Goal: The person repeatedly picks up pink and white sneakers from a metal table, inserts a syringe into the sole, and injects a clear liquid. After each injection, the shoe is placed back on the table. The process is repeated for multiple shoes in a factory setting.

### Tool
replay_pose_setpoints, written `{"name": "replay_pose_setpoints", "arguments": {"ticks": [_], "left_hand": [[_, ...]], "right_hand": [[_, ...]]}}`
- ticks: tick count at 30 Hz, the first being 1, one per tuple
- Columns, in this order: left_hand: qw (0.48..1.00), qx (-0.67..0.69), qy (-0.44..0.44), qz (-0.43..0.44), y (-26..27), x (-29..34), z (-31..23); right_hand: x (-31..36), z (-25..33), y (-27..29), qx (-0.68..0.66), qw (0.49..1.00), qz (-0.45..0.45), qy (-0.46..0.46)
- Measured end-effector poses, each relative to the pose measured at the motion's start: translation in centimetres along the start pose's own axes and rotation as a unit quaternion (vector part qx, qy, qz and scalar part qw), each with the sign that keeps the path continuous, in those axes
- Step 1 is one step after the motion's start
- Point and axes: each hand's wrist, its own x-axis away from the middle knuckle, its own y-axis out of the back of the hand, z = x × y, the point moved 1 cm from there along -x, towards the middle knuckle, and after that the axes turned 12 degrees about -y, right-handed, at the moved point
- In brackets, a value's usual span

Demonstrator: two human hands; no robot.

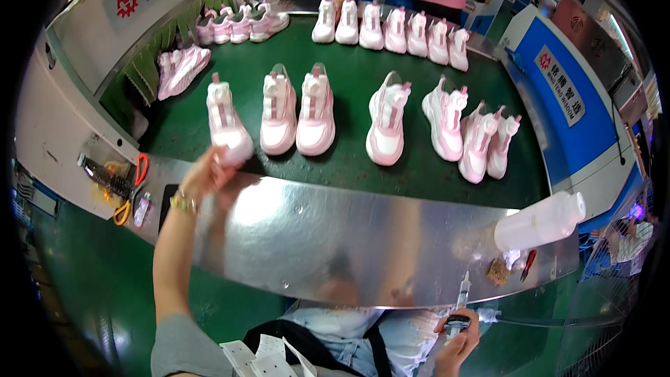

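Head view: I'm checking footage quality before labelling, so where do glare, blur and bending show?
Head view: bright glare on the metal ledge, just right of the left hand; head view: that hand looks slightly blurred; head view: the ledge's near edge bows and the picture's corners go black.

Left fingers (218, 172) touch a shoe (223, 117), right fingers (470, 320) a syringe (464, 290).

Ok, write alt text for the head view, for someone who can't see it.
The fingers of a person's left hand are at the front of a pink-and-white shoe on a green surface; the right hand holds a syringe-like tool. More such shoes stand nearby.
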Motion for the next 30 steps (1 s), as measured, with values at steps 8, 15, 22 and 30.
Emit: {"name": "replay_pose_setpoints", "arguments": {"ticks": [8, 15, 22, 30], "left_hand": [[0.916, -0.034, -0.398, -0.033, -7.7, -15.8, -1.8], [0.754, -0.542, -0.343, -0.142, -9.5, -14.0, -0.4], [0.856, -0.362, -0.361, 0.08, -13.2, -1.8, -1.1], [0.645, -0.602, -0.324, 0.342, -17.6, 11.4, 6.8]], "right_hand": [[-2.4, -0.2, 0.1, 0.04, 0.996, -0.044, -0.069], [-4.8, -5.3, 0.8, -0.068, 0.989, -0.081, -0.102], [-6.4, -6.4, 2.6, -0.117, 0.976, -0.063, -0.17], [-4.7, -6.7, 2.6, -0.053, 0.969, 0.016, -0.24]]}}
